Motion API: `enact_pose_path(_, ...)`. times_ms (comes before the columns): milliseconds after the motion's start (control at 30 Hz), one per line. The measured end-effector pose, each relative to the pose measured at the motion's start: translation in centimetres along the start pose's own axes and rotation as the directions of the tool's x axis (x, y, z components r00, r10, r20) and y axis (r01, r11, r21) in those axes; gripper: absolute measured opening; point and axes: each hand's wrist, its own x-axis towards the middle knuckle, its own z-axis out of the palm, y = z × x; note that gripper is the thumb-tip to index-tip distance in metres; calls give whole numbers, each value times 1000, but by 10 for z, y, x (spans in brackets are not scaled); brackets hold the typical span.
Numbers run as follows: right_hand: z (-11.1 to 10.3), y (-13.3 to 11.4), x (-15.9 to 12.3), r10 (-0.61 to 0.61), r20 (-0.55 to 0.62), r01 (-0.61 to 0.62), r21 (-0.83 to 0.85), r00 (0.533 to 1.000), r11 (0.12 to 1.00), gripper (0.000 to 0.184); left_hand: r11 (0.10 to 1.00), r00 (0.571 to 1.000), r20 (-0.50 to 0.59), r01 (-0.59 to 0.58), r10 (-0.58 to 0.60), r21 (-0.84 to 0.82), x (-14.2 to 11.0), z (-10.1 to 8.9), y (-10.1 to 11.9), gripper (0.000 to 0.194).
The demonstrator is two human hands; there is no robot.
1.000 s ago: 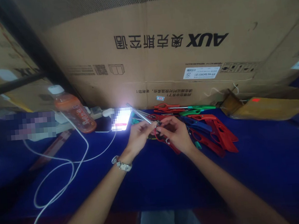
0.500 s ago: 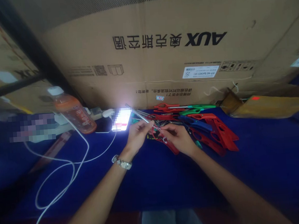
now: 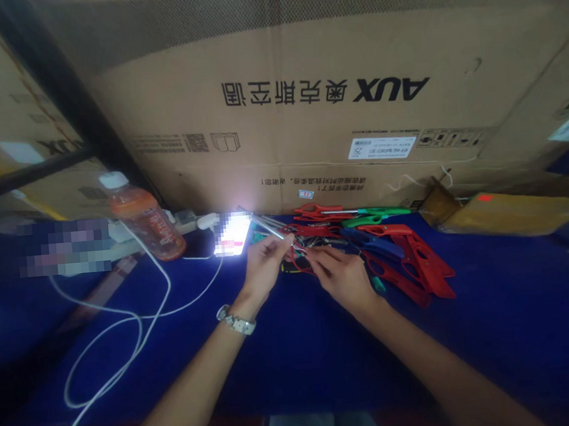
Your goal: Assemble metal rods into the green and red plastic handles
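My left hand (image 3: 263, 265) pinches a thin silver metal tube (image 3: 272, 229), which slants up and left from my fingertips. At the tube's near end, the fingers of my right hand (image 3: 345, 279) are closed on a small thin red-and-silver part (image 3: 298, 248); its exact kind is too small to make out. Just beyond my hands lies a pile of long-nozzle lighter pieces. Among them are red handle shells (image 3: 423, 261), a blue handle (image 3: 375, 240) and a green lighter (image 3: 373, 218) with a metal nozzle.
A lit phone (image 3: 234, 233) lies left of the pile. Farther left, a drink bottle (image 3: 144, 214) leans near a power strip, and a white cable (image 3: 138, 356) loops over the blue tabletop (image 3: 296, 356). A yellow package (image 3: 521, 213) sits at right. A large carton (image 3: 300, 41) stands behind.
The view has tilted up slightly. My right hand has turned and its fingers have drawn closer together; the red piece seen under it before is now hidden. My left hand still holds the tube.
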Motion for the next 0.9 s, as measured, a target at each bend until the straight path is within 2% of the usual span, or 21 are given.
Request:
enact_pose_path(133, -4, -5, -1, -21, 81, 35, -174, 996, 984, 27, 999, 998, -48, 37, -39, -32, -1, 1, -1, 34)
enact_pose_path(233, -6, -11, -2, -6, 128, 33, -211, 992, 977, 35, 996, 996, -75, 42, -48, -76, 0, 0, -2, 34)
enact_pose_path(333, -4, -13, -2, 46, 106, -32, -132, 993, 991, 34, 991, 995, -75, 58, -68, -120, 0, 0, -1, 35)
enact_pose_path(400, 0, -9, 1, 164, 48, -165, 25, 985, 986, 25, 989, 995, -48, 75, -82, -131, -1, 1, 1, 34)
enact_pose_path(467, 4, -2, 6, 317, 51, -319, 267, 947, 910, 21, 990, 996, -24, 78, -82, -117, -2, 2, 2, 33)
enact_pose_path(500, 5, 2, 9, 361, 112, -375, 389, 926, 841, 26, 991, 997, -18, 77, -79, -108, -3, 2, 2, 33)
enact_pose_path(567, 2, 9, 14, 384, 309, -493, 577, 870, 652, 36, 992, 997, -11, 79, -80, -100, -4, 3, 3, 33)
enact_pose_path(633, -4, 14, 19, 377, 504, -629, 637, 777, 445, 43, 991, 996, 13, 88, -88, -102, -4, 4, 3, 35)
enact_pose_path(700, -12, 15, 21, 332, 647, -727, 604, 686, 326, 45, 991, 995, 44, 91, -87, -103, -5, 6, 4, 36)
enact_pose_path(733, -15, 15, 21, 313, 681, -749, 587, 662, 308, 45, 991, 995, 56, 89, -84, -99, -5, 6, 4, 35)
enact_pose_path(767, -18, 15, 21, 307, 688, -753, 581, 658, 310, 45, 992, 995, 64, 84, -78, -92, -5, 6, 4, 35)
enact_pose_path(900, -16, 10, 19, 366, 590, -694, 614, 720, 376, 45, 997, 994, 89, 66, -63, -32, -4, 3, 4, 32)
